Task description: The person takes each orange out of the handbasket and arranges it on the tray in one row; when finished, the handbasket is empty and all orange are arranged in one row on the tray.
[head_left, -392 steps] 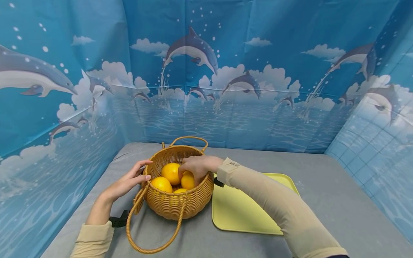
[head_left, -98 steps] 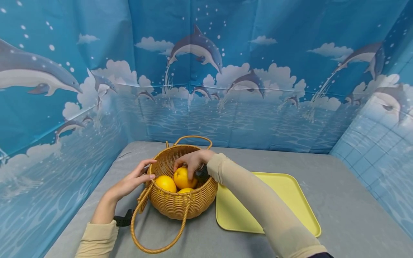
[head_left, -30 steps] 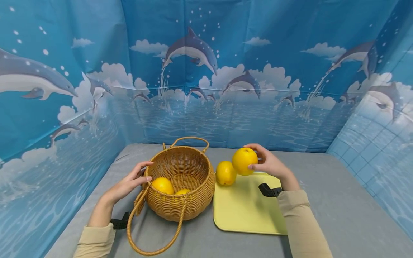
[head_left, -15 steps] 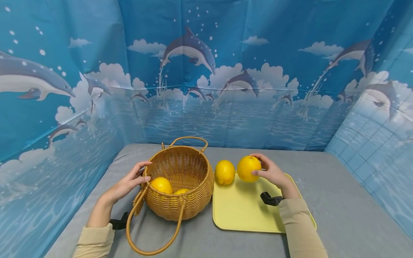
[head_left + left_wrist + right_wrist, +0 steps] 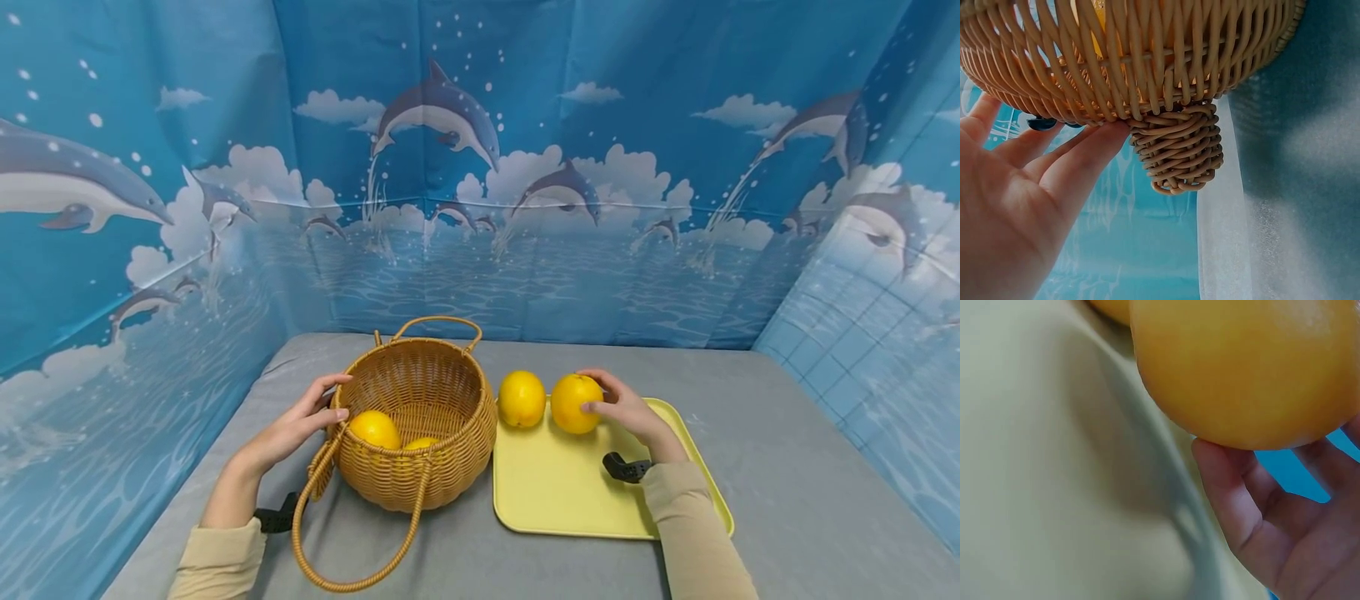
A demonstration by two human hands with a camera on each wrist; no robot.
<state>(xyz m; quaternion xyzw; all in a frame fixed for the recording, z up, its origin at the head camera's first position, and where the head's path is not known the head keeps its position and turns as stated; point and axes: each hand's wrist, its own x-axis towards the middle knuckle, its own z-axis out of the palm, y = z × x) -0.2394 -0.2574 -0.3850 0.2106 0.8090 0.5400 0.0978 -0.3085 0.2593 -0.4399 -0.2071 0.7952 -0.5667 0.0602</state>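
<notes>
My right hand (image 5: pixel 632 414) holds an orange (image 5: pixel 576 403) between thumb and fingers, at the back edge of the yellow tray (image 5: pixel 570 492). Filling the top of the right wrist view, that orange (image 5: pixel 1241 369) has the fingertips against its side. A second orange (image 5: pixel 522 398) sits just left of it, by the tray's back left corner. Left of the tray stands a wicker basket (image 5: pixel 412 475), with two oranges (image 5: pixel 375 429) visible inside, one mostly hidden by the front wall. My left hand (image 5: pixel 288 429) rests its fairly straight fingers and thumb on the basket's left rim.
One looped basket handle (image 5: pixel 356 586) hangs down toward the front; another handle (image 5: pixel 438 319) rises at the back. Grey cloth (image 5: pixel 795 467) covers the table. A blue dolphin-print curtain (image 5: pixel 480 275) encloses the back and sides.
Over the last second, my right hand has lowered the orange to the tray's back edge, beside the other one. Earlier, both oranges were in the basket. My left hand has stayed at the rim.
</notes>
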